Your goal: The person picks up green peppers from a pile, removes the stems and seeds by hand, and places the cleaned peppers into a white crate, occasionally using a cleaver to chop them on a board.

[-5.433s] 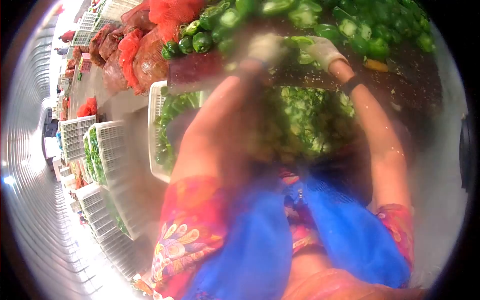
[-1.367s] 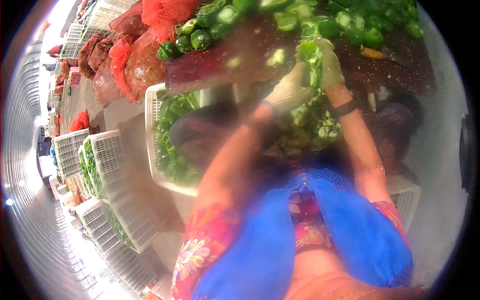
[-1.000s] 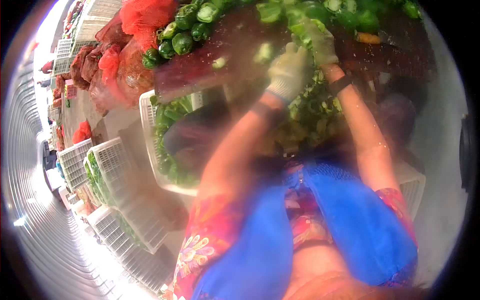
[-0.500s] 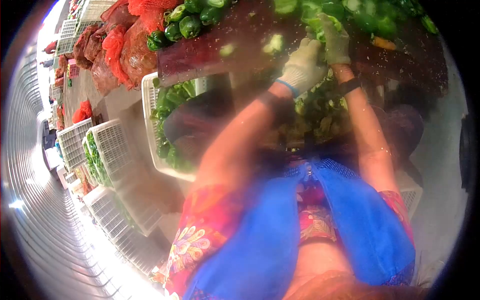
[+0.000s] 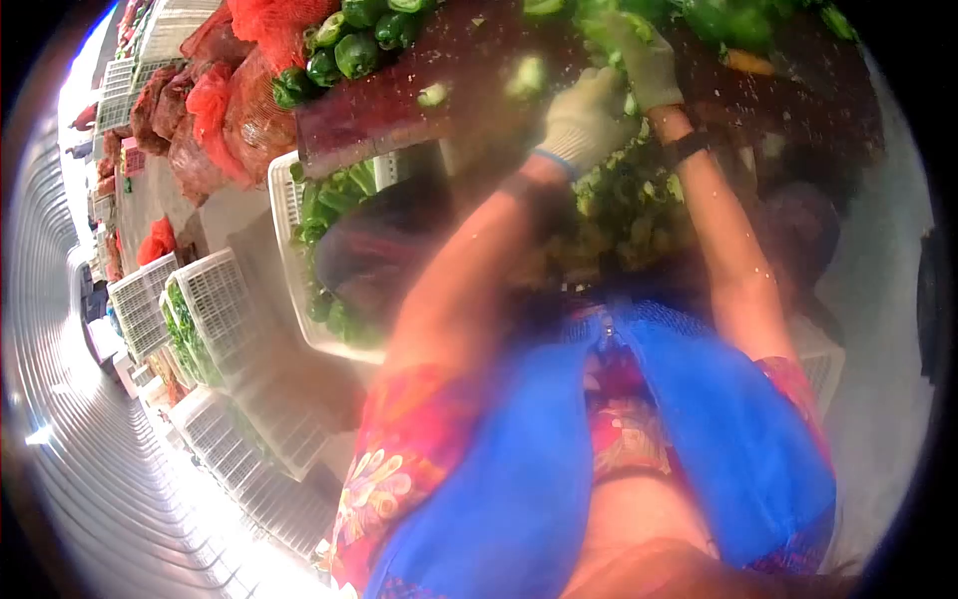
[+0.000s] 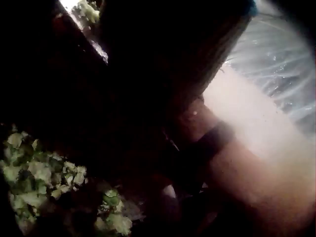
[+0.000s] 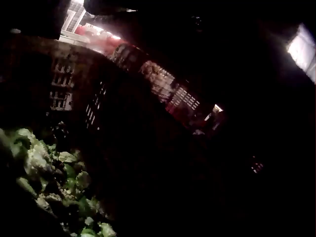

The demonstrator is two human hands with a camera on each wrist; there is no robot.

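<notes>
- Touching the right hand (image 5: 654,75), which seems clamped on it, the pepper (image 5: 606,32) is over the tabletop (image 5: 464,70).
- It lies forward and leftward of the right hand, the nearer one; its long axis is too blurred to tell.
- Just beside, closer to the body, is the left hand (image 5: 587,118); whether it grips anything, I cannot tell.
- Cuttings (image 5: 599,190) lie bodyward of both.

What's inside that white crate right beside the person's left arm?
Green peppers show in the white crate. A dark shape, perhaps a knee, covers part, so what's there and underneath the peppers is hidden.
</notes>
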